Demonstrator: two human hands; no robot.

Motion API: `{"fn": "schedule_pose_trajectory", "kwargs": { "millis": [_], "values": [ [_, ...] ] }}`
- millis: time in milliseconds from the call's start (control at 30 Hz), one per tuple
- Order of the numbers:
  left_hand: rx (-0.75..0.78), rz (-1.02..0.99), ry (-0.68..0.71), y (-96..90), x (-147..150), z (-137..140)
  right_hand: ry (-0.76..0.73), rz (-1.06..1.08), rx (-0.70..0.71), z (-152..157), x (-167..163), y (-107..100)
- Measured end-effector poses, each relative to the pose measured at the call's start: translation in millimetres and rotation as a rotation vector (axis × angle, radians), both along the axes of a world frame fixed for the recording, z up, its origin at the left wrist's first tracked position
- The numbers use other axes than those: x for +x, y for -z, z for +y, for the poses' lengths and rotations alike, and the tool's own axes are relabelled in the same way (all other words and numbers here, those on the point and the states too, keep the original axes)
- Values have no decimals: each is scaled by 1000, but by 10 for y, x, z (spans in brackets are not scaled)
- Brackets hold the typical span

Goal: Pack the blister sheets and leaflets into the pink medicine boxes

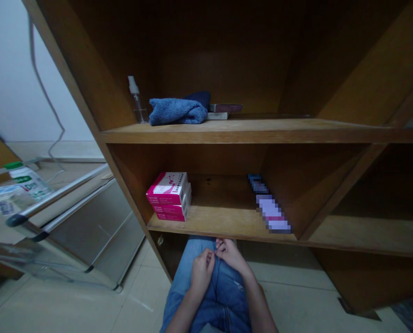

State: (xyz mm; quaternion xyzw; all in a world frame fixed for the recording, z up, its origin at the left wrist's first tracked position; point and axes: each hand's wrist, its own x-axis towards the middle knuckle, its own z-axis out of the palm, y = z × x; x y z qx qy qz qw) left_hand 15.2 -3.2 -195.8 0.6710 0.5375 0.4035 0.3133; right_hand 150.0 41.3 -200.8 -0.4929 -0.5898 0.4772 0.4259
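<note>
Over the blue jeans (223, 296), my left hand (202, 268) is closed, its fingertips pinched together. My right hand (229, 253) is closed too, with its fingers curled and its tips almost meeting those of the left. Whatever the fingers hold, if anything, is too small or hidden to make out. Just above the hands is the lower wooden shelf (223, 222). On its left stands a stack of pink-and-white boxes (168, 196). A blurred-out item (270, 208) lies on its right side.
The upper shelf (261, 132) holds a clear spray bottle (139, 104), a folded blue towel (178, 111) and a thin dark box (229, 108). At left, a metal-framed cart (88, 222) carries a white bottle with a green cap (29, 180). A cable (40, 78) hangs along the wall.
</note>
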Motion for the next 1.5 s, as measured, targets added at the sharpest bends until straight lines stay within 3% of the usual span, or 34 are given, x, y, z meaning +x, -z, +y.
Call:
{"fn": "schedule_pose_trajectory", "kwargs": {
  "millis": [333, 667, 1133, 1500],
  "values": [
    [28, 117, -23, 48, 1, -4, -19, 99, -17, -12, -38, 40],
    [51, 123, -43, 29, 12, -16, 10, 133, -34, -25, -47, -52],
    [-82, -228, -20, -48, -30, -18, 36, 364, -227, -80, -90, -155],
    [-105, -208, -18, -50, -35, 1, 124, 351, -235, -43, -205, -88]
  ]
}}
